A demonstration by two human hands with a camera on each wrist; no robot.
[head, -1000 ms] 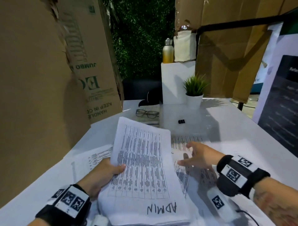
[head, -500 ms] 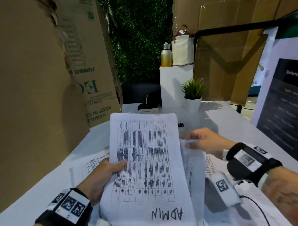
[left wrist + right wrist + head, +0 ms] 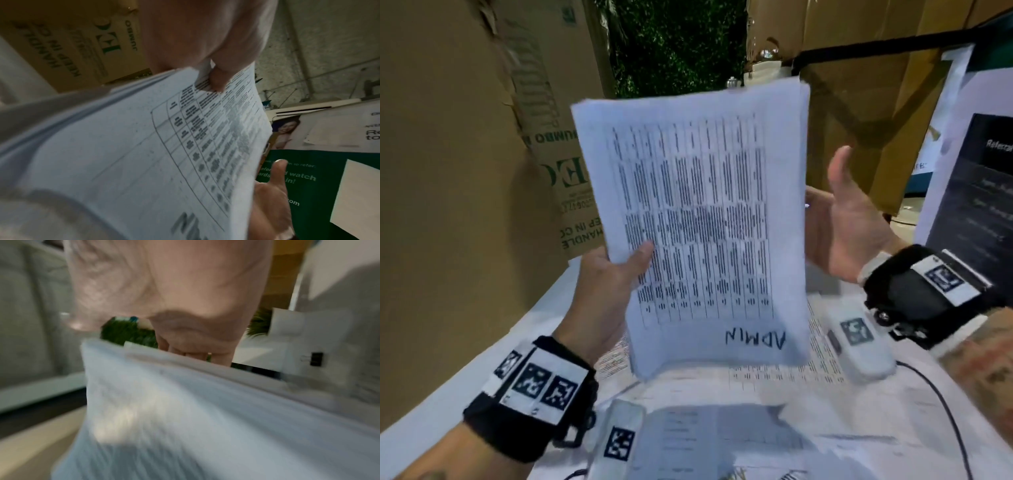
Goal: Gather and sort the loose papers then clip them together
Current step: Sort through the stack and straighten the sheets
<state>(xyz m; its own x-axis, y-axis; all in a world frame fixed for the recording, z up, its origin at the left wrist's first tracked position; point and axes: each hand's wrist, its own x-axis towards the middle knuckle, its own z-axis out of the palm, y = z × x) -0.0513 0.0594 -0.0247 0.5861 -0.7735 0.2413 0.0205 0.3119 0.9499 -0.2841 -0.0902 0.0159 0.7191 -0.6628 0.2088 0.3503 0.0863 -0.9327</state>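
A stack of printed table sheets (image 3: 698, 219), with "ADMIN" handwritten upside down at its lower edge, stands upright above the table. My left hand (image 3: 613, 284) grips its left edge, thumb (image 3: 216, 79) pressed on the front page. At the stack's right edge is my right hand (image 3: 839, 226), palm facing the papers, thumb raised free, fingers (image 3: 195, 353) reaching behind the stack, where their ends are hidden. More loose sheets (image 3: 774, 377) lie flat on the white table (image 3: 465, 377) below. A black binder clip (image 3: 315, 359) sits on the table farther back, seen only in the right wrist view.
Tall cardboard boxes (image 3: 465, 171) wall off the left side and more cardboard (image 3: 859, 102) stands behind. A dark printed sign (image 3: 976, 192) leans at the right. A black cable (image 3: 945, 411) runs across the papers at the lower right.
The stack rose from lying low over the table to upright in front of me. My right hand lifted a sheet off the table and came up to the stack's right edge.
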